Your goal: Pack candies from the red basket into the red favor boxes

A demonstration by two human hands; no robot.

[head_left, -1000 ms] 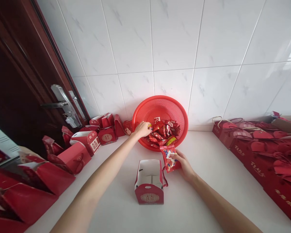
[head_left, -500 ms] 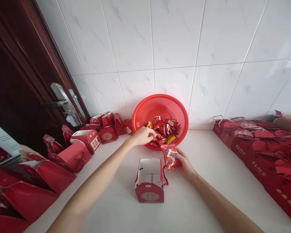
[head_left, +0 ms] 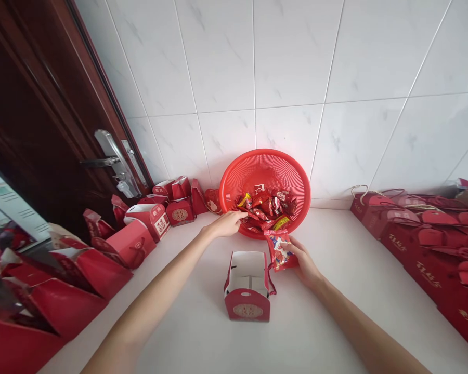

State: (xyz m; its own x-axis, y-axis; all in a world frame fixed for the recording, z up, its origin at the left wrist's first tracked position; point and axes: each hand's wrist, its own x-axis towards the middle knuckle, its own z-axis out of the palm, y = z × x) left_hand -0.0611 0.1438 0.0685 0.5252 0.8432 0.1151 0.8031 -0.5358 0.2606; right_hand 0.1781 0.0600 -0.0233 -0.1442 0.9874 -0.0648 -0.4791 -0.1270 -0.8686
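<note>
My left hand [head_left: 229, 223] is at the left front rim of a red plastic basket [head_left: 265, 163], its fingers pinched at a red wrapped candy [head_left: 252, 213] among the others; the fingertips are partly hidden. The basket leans against the wall with several wrapped candies in its lower part. In my right hand [head_left: 302, 259] is a red snack packet [head_left: 278, 250] with a colourful print, gripped between thumb and fingers just in front of the basket. Below the hands stands an open red gift box [head_left: 247, 306], white inside, with a dark red cord at its right side.
Several red gift boxes [head_left: 130, 241] line the left side, near a dark door [head_left: 35, 93] with a metal handle. Rows of red boxes with cord handles [head_left: 409, 254] stand at the right. White tiles [head_left: 292, 57] cover the wall behind the white tabletop [head_left: 203, 332].
My left hand has drawn back a little toward the basket's left rim. My right hand still holds the packet. The whole view has shifted slightly.
</note>
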